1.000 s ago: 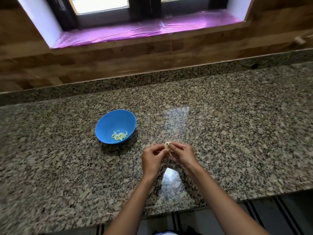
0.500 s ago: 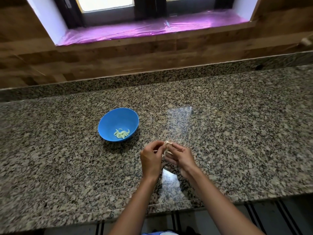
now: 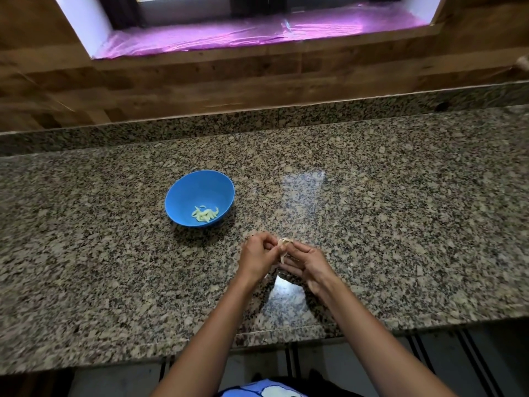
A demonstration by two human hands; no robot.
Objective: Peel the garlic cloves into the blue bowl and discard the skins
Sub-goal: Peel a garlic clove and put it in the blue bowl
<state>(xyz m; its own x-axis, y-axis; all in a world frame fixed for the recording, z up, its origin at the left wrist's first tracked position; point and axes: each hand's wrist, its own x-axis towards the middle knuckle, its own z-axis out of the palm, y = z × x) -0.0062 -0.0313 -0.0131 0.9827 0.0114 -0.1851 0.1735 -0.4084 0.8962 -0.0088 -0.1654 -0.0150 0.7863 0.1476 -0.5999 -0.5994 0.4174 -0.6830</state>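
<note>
On the speckled grey-brown granite countertop [image 3: 400,210], near its front edge: one small pale garlic clove [image 3: 284,245] with a curl of papery skin lifting off it, pinched from both sides just above the stone. Left hand [image 3: 257,255]: fingers curled, tips closed on the garlic clove. Right hand [image 3: 307,263]: thumb and forefinger closed on it likewise, other fingers loosely spread beneath. Round blue plastic bowl [image 3: 197,193]: upright, to the left and farther back, apart from both hands; holds a small heap of peeled pale-green cloves [image 3: 205,214] at its bottom. Step in hand, by judgement: stripping the skin from one more clove, several being done. Next move calls for pulling the loosened strip free, carrying the bare clove left over the bowl rim to drop it, and keeping the skin apart for discarding; no place for skins is in view. Shiny purple film [image 3: 257,32] lines the window sill behind. Brands, labels, writing: none legible.
</note>
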